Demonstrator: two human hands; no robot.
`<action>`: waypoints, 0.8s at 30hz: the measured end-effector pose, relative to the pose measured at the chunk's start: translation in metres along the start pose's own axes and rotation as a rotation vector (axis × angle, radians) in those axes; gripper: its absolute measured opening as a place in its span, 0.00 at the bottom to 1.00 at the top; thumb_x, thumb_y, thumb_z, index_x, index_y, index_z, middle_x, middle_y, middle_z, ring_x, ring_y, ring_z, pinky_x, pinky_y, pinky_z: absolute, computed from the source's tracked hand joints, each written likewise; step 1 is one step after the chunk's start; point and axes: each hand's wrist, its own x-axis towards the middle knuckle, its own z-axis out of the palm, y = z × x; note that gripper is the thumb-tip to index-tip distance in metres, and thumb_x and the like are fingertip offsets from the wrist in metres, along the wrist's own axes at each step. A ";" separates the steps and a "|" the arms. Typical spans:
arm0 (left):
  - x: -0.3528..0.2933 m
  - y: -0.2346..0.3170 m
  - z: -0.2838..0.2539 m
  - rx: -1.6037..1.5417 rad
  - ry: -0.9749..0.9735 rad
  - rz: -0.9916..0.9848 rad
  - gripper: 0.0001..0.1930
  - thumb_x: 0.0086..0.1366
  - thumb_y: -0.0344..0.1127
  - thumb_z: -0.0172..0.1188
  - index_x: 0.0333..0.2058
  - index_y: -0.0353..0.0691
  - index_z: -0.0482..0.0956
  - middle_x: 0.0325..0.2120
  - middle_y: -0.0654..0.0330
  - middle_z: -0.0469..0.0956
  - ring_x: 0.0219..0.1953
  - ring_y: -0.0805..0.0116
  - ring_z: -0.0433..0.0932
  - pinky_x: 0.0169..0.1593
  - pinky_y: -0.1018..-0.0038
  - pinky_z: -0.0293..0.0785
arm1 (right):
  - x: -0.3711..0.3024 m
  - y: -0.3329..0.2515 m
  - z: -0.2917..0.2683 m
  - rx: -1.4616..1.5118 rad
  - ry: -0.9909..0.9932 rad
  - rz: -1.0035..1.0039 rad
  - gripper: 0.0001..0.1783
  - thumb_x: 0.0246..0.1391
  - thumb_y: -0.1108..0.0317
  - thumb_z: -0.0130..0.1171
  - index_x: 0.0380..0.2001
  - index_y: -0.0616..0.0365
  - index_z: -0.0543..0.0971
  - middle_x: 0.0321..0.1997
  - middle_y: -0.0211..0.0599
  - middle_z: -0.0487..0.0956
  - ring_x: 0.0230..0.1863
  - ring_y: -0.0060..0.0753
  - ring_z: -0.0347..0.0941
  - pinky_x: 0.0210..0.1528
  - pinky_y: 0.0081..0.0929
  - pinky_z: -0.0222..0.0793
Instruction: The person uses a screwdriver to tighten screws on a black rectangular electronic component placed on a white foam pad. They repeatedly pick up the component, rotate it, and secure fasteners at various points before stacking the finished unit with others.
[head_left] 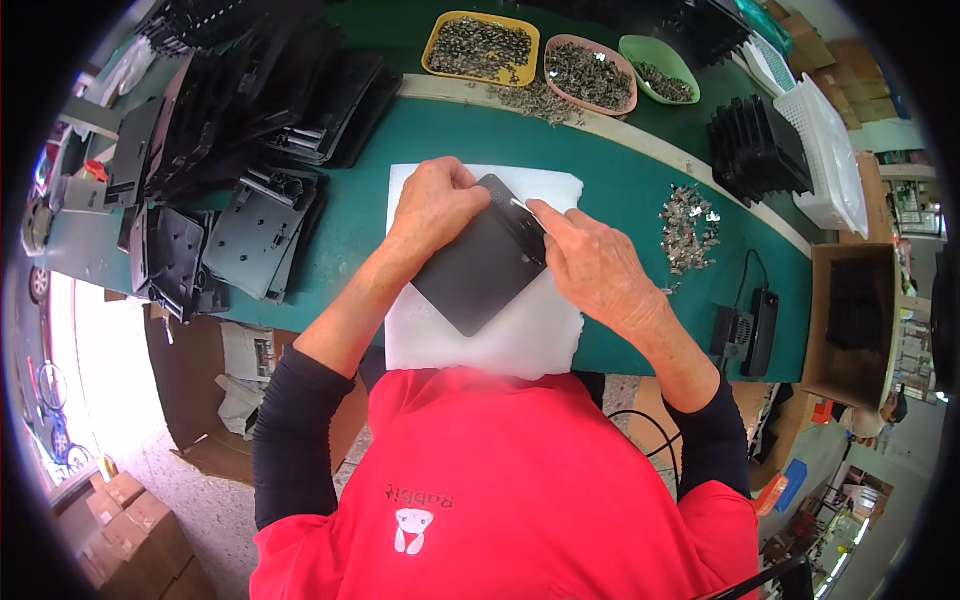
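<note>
Red cloth of the person's shirt [500,500] fills the lower middle of the view, with both dark-sleeved forearms reaching up from it to the work. Just past it, a flat black square panel [480,265] lies turned like a diamond on a white foam sheet [480,340] spread over the green table [620,190]. The left hand [435,210] is clamped on the panel's upper-left edge, fingers curled over it. The right hand [595,265] rests on the panel's right edge, forefinger stretched out and pressed beside a small silvery piece [520,207] near the top corner. Right of the hands, a loose heap of small metal clips [688,228] sits on the table. Left of the sheet lie stacks of black plastic parts [260,225]. Along the far edge stand 3 shallow trays [590,75], yellow, pink and green, each holding small metal parts.
</note>
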 end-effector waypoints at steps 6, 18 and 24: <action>-0.003 -0.004 -0.009 -0.196 -0.105 -0.003 0.07 0.55 0.29 0.61 0.32 0.32 0.79 0.24 0.63 0.79 0.25 0.78 0.74 0.30 0.80 0.71 | 0.005 -0.007 0.031 0.000 0.129 -0.028 0.23 0.54 0.75 0.51 0.56 0.60 0.72 0.35 0.50 0.76 0.31 0.55 0.78 0.36 0.45 0.76; -0.001 -0.008 -0.011 -0.314 -0.158 -0.033 0.07 0.59 0.27 0.60 0.36 0.31 0.80 0.27 0.62 0.81 0.27 0.79 0.76 0.31 0.82 0.72 | 0.015 -0.015 0.042 -0.096 0.196 -0.034 0.27 0.51 0.76 0.53 0.57 0.59 0.74 0.32 0.41 0.75 0.28 0.45 0.79 0.31 0.37 0.77; -0.008 -0.004 -0.006 -0.251 -0.077 -0.013 0.08 0.58 0.28 0.58 0.35 0.30 0.79 0.26 0.61 0.80 0.26 0.78 0.76 0.31 0.80 0.72 | 0.020 -0.017 0.041 -0.271 0.153 -0.105 0.29 0.48 0.76 0.56 0.57 0.64 0.73 0.32 0.39 0.75 0.25 0.38 0.79 0.28 0.30 0.77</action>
